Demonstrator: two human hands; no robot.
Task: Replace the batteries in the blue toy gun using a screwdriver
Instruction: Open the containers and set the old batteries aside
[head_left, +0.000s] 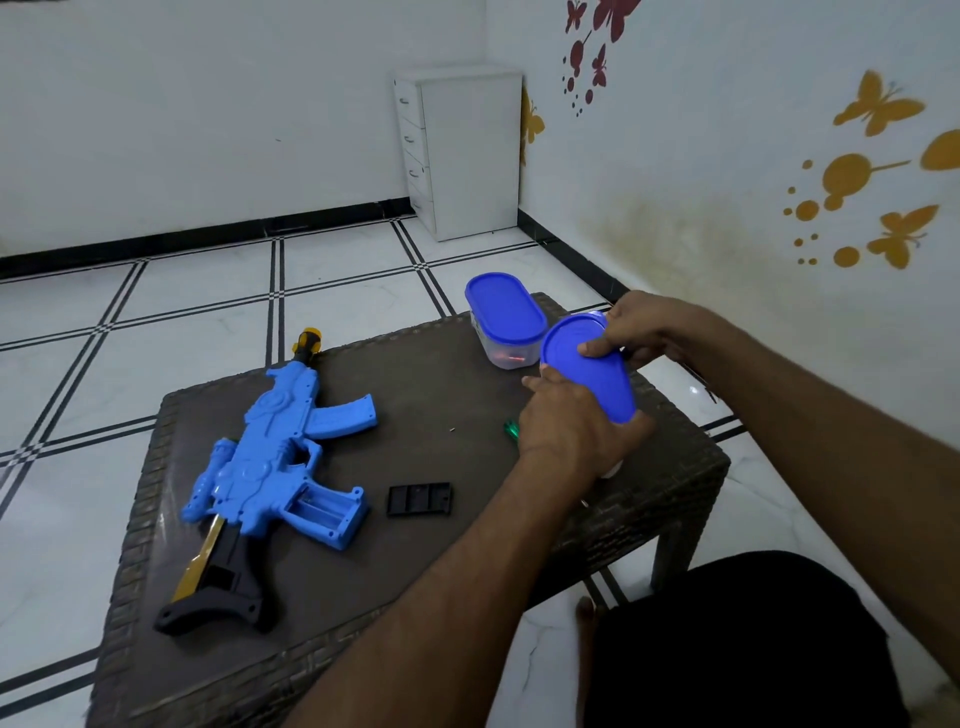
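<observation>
I see the blue toy gun (270, 457) lying flat on the left half of the dark woven counter (431, 384), its orange-tipped muzzle reaching past the far edge and its black and gold stock pointing toward the near left corner. The battery compartment (324, 512) in the grip section of the gun is uncovered, facing up; I cannot tell whether any cells sit inside it. The black battery cover (420, 499) lies flat on the counter just to the right of that compartment, apart from the gun. A tiny speck that could be a screw (452, 429) sits farther up on the bare surface, too small for me to be sure.

Both hands are raised over the right side of the counter, working one container with a blue lid (589, 366). My left hand (571, 426) wraps around the container's body from below, its grip closed on it, so the body is almost fully hidden. My right hand (639, 327) pinches the far rim of the lid between thumb and fingers; the lid is tilted toward me. Whether the lid is seated or partly lifted I cannot tell.

A green screwdriver handle (511, 430) pokes out from behind the left hand, lying on the counter. Behind the hands, at the far right corner, stands a second clear container (506, 332) with its blue lid on and something reddish inside at the bottom.
</observation>
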